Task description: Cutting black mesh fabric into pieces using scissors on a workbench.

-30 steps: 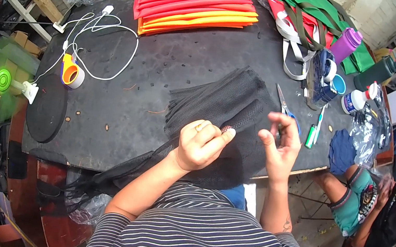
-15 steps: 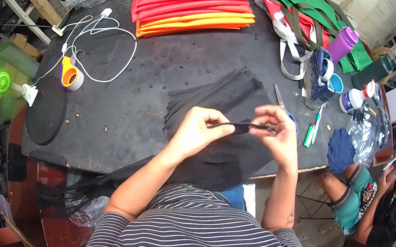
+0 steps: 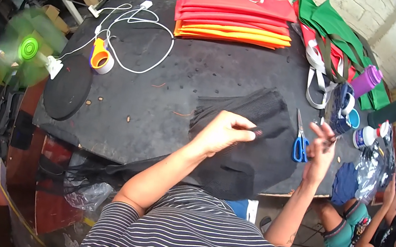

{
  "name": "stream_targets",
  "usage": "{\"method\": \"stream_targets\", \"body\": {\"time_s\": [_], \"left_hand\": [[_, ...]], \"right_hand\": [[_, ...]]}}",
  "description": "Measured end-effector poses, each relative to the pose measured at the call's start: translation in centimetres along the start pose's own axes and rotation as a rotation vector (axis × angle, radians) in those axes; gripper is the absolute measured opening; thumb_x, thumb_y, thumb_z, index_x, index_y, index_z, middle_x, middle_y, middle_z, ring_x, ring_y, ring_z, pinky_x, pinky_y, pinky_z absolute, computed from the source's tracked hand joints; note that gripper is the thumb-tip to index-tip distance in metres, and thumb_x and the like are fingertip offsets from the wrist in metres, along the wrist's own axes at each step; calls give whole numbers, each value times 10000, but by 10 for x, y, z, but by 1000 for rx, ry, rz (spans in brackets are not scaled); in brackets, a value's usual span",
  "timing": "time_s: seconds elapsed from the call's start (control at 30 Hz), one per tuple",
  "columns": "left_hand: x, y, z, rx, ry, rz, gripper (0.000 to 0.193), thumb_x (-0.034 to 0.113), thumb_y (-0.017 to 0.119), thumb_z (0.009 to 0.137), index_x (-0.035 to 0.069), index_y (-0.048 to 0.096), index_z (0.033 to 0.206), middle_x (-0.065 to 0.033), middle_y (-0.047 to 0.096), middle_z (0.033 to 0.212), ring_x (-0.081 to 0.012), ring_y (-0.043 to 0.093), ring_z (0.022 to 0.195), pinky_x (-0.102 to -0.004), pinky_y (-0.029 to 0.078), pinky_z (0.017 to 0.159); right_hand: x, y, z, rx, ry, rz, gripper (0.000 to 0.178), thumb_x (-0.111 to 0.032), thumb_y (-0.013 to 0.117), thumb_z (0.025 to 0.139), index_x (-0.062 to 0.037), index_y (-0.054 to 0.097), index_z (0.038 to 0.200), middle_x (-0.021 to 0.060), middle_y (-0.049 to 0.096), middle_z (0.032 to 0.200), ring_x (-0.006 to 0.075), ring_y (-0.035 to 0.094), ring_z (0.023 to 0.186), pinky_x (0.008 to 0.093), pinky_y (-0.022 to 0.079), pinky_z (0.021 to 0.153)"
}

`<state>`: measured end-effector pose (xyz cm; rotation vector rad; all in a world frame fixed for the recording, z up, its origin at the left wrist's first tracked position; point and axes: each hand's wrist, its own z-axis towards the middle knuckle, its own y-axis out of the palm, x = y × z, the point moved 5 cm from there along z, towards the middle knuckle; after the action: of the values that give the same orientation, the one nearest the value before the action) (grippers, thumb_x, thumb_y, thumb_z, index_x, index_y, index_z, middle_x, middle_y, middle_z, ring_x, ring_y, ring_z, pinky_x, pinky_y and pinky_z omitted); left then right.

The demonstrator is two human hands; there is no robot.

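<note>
A stack of black mesh fabric (image 3: pixel 269 109) lies on the dark table in front of me, its near part hanging toward my lap. My left hand (image 3: pixel 225 132) is closed in a pinch at a dark edge of this mesh, thumb against forefinger. Off to the right of the stack my right hand (image 3: pixel 321 150) is raised, its fingers curled and blurred by motion. Something small and dark shows at its fingers, too smeared to name. Blue-handled scissors (image 3: pixel 301 147) lie on the table just left of that hand, blades pointing away.
Folded red and orange bags (image 3: pixel 235 16) are stacked at the back, with green bags (image 3: pixel 327 22) to their right. A white cable (image 3: pixel 168 52), a tape dispenser (image 3: pixel 101 59) and a running fan (image 3: pixel 28 48) are at left. A seated person (image 3: pixel 379 235) is at right.
My hands have come apart, the right moving rightward and letting go of the black strip stretched between them. The left stays pinched. The view has shifted, uncovering the scissors.
</note>
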<state>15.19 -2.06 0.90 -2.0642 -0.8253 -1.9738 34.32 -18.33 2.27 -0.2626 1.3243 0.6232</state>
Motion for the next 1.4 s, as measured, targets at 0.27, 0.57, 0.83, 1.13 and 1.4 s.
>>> {"method": "stream_targets", "body": {"time_s": [0.27, 0.57, 0.83, 1.13, 1.4], "left_hand": [[-7, 5, -3, -69, 47, 155, 118, 74, 657, 781, -11, 663, 863, 31, 579, 713, -33, 501, 674, -187, 420, 629], [-8, 3, -4, 6, 154, 283, 165, 123, 640, 734, -33, 636, 787, -46, 585, 616, -69, 512, 608, -254, 416, 567], [-1, -1, -3, 17, 282, 501, 188, 164, 671, 709, 0, 623, 788, -72, 554, 724, -138, 520, 672, -287, 408, 591], [-2, 3, -9, 11, 88, 519, 149, 125, 650, 727, -5, 620, 793, -61, 578, 640, -90, 515, 621, -272, 408, 564], [-3, 3, -5, 11, 99, 491, 128, 96, 635, 730, -23, 615, 772, -31, 598, 657, -73, 527, 643, -258, 428, 597]], "right_hand": [[12, 45, -3, -206, 164, 13, 174, -92, 696, 738, -29, 585, 856, 22, 588, 703, 33, 468, 543, 151, 314, 484], [6, 56, -3, -230, 123, -224, 310, -18, 737, 637, -9, 622, 925, 2, 612, 745, 37, 504, 644, 157, 373, 598], [-18, 49, 1, -281, -52, -286, 375, -61, 729, 604, -34, 627, 964, -35, 546, 784, 29, 373, 595, 179, 283, 532], [7, 72, -15, -588, 152, -441, 95, 30, 679, 671, 14, 642, 757, 12, 592, 660, 64, 522, 615, 210, 409, 578], [-10, 87, -23, -602, -64, -490, 479, -90, 813, 543, -29, 580, 957, 5, 610, 854, 85, 558, 813, 222, 440, 695]]}}
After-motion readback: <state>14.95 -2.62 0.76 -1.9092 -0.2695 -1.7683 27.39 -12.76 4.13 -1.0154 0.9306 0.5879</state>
